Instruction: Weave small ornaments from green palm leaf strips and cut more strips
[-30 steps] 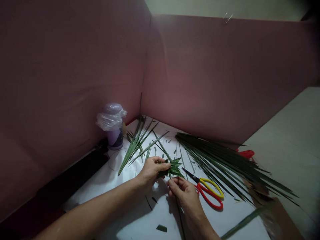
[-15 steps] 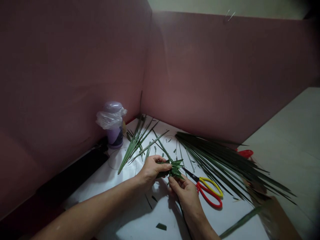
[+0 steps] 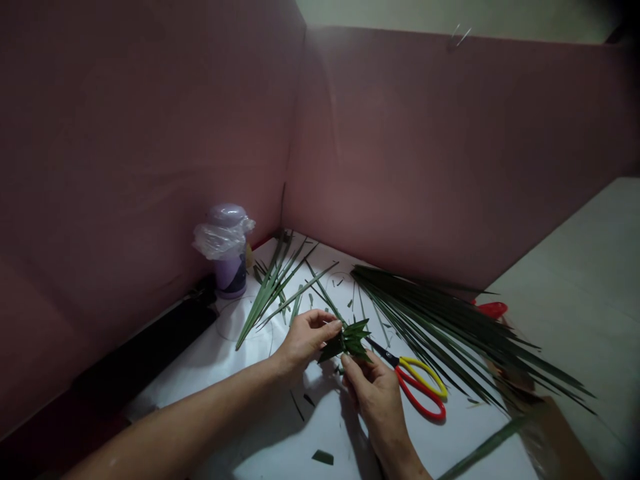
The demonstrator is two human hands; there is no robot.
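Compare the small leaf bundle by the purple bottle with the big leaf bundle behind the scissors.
The small bundle holds few lighter-green leaves, fanning toward the left hand. The big bundle holds many darker, longer leaves, running right past the scissors. Both lie loose on the white table.

The leaves are dark green. The scissors have one yellow and one red handle. At left, the bottle is lilac.
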